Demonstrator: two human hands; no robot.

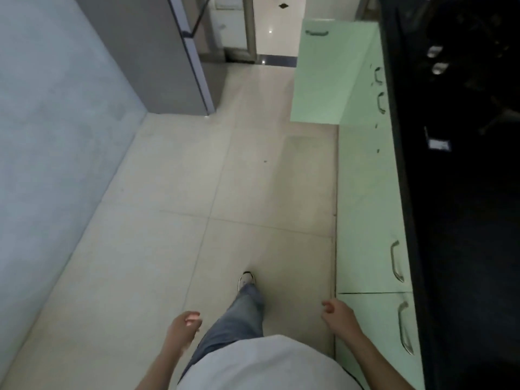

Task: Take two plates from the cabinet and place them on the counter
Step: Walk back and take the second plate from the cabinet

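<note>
Pale green base cabinets [368,192] run along the right under a black counter [464,220]. One cabinet door [329,74] farther ahead stands swung open into the aisle; its inside is hidden. No plates are visible. My left hand [184,329] hangs low at the bottom centre, fingers loosely curled and empty. My right hand [337,312] is beside the nearest cabinet front, fingers loosely curled, holding nothing. Neither hand touches the cabinets.
A grey refrigerator [168,60] stands ahead on the left against a blue-grey wall [50,136]. Beige floor tiles [211,178] form a narrow aisle. My leg in jeans and a shoe [246,280] step forward. Dim objects sit on the dark counter.
</note>
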